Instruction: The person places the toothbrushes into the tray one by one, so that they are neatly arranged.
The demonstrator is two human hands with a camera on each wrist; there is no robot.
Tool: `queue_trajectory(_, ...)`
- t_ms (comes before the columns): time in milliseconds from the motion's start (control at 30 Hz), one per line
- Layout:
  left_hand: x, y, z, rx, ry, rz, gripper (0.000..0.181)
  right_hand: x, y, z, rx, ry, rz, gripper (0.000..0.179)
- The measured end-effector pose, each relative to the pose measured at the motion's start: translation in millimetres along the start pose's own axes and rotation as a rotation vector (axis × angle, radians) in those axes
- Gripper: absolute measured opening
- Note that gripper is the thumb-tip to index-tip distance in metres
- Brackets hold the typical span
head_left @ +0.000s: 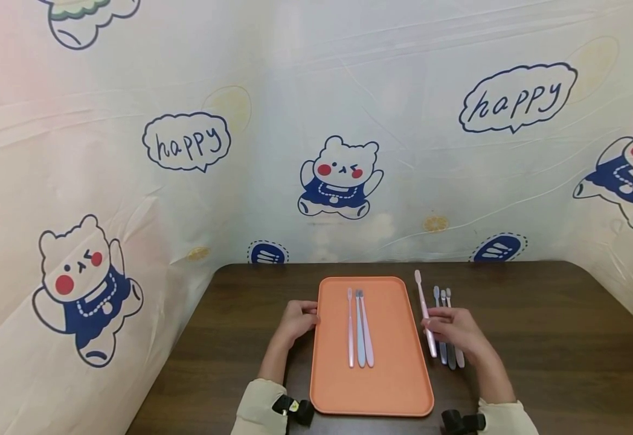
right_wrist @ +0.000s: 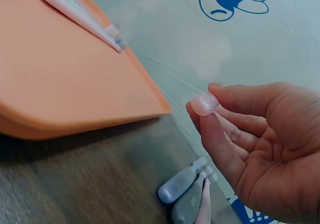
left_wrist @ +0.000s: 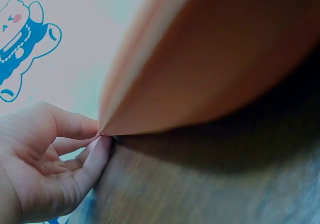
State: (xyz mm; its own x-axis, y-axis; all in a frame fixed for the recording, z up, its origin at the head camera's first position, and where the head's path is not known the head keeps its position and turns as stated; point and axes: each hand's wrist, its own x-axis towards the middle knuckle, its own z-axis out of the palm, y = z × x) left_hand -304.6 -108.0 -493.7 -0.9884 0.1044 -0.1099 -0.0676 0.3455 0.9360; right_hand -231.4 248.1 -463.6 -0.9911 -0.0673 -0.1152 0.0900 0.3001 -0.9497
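Note:
My right hand [head_left: 456,327] pinches a pink toothbrush [head_left: 421,296] between thumb and fingers, just right of the orange tray [head_left: 330,386]. In the right wrist view, the brush's rounded handle end [right_wrist: 205,104] points at the camera. My left hand [head_left: 297,320] grips the tray's left rim with thumb and fingertips, as the left wrist view also shows. On the tray lie a pink toothbrush [head_left: 351,338], a blue toothbrush [head_left: 360,344] and a pinkish-lilac toothbrush [head_left: 368,344], heads away from me.
Right of the tray, partly behind my right hand, lie a blue toothbrush [head_left: 444,355], a dark grey toothbrush [head_left: 452,359] and a pale pink toothbrush [head_left: 460,359]. They rest on the dark wooden table [head_left: 561,350]. A printed curtain [head_left: 403,78] hangs behind the table.

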Motion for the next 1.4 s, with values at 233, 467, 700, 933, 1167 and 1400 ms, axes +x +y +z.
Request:
queue_trajectory(233,0.8,-0.8,0.5,-0.003,-0.003,0.001,0.043,0.5,-4.3,6.6,0.002,-0.012,0.013,0.045)
queue_trajectory(467,-0.5,-0.7,0.5,-0.006,-0.003,-0.001,0.042,2.6,-5.2,14.8,-0.013,0.001,0.012,0.043)
queue_trajectory(700,0.4,-2.0,0.4,0.001,-0.001,-0.003,0.042,4.3,-6.5,21.7,-0.024,0.0,-0.008,0.042)
queue_trajectory(933,-0.4,-1.9,0.0,0.005,-0.006,0.005,0.041,5.7,-9.3,29.6,-0.014,-0.012,-0.023,0.042)
queue_trajectory(1167,0.4,-1.0,0.7,-0.002,-0.002,0.004,0.041,6.0,-11.6,35.3,-0.003,-0.001,-0.047,0.044)
queue_trajectory(1400,0.5,0.5,0.8,-0.002,0.005,0.003,0.042,6.6,-12.9,40.2,-0.022,0.021,-0.039,0.043)
